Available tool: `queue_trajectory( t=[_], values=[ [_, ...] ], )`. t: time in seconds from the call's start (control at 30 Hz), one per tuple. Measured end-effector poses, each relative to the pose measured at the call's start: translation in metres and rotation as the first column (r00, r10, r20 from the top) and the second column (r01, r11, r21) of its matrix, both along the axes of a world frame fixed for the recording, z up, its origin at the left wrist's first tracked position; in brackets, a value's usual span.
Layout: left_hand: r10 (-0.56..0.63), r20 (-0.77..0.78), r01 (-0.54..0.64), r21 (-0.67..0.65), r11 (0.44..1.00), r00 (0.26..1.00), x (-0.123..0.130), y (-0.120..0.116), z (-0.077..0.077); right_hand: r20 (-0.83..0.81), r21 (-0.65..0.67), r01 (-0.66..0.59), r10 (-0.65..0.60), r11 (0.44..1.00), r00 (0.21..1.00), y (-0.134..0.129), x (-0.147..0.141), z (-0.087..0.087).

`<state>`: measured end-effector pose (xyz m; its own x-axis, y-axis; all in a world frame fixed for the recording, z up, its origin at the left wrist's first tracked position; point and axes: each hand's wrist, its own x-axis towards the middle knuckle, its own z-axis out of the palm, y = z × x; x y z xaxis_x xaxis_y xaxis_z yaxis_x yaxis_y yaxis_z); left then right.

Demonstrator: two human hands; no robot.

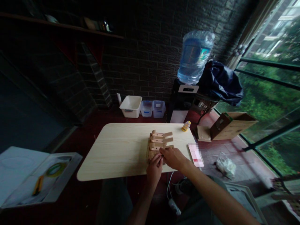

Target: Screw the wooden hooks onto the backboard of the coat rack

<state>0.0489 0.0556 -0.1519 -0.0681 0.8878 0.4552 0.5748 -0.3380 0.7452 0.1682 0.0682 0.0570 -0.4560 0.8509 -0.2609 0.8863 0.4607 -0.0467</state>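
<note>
surface (117, 150) with rounded corners carries a wooden assembly (157, 146), right of its middle and close to the near edge. from where i stand, the left hand (154, 169) and right hand (173, 157) meet at the assembly's near end, fingertips bunched together; i can't tell whether they are pinching a small part or only touching the wood. three pale slats jut out to its right.

to my mind, a slip of those crowded fingers could drop something small over the near edge, and a hard push might snap a slat or skew the block. a swing of the right forearm could knock the phone (196, 155) off the right edge; the little yellow-capped bottle (186, 126) sits farther off, near the far corner.

as for containers, an open white case (63, 183) at the left holds an orange-handled tool (38, 185) and a yellow-green coil (55, 169). by the wall stand a white tub (131, 114) and two clear bins (146, 113), (158, 113), contents hard to make out. a film-wrapped water jug (195, 57) tops the dispenser (179, 115); the cardboard box (228, 130) gapes open, its inside too shadowed to read.
</note>
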Motion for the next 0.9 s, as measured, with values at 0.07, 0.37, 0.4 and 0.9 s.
queue_trajectory(
  t=[0.07,0.37,0.4,0.9],
  values=[
    [0.000,-0.005,0.000,-0.001,1.000,1.000,0.000,0.000,-0.001,-0.005,-0.006,0.006,-0.006,1.000,1.000,0.001,0.000,-0.002],
    [0.004,0.002,-0.004,0.016,1.000,1.000,0.000,0.000,0.001,-0.054,0.000,0.055,-0.055,0.998,0.997,0.003,0.003,-0.009],
    [0.000,0.005,0.000,0.019,1.000,1.000,0.000,0.000,0.002,-0.055,-0.001,0.060,-0.060,0.998,0.997,0.003,0.003,-0.009],
    [-0.015,0.011,0.015,0.010,1.000,1.000,0.000,-0.001,0.011,-0.060,-0.001,0.061,-0.061,0.998,0.996,0.004,0.005,-0.011]
  ],
)
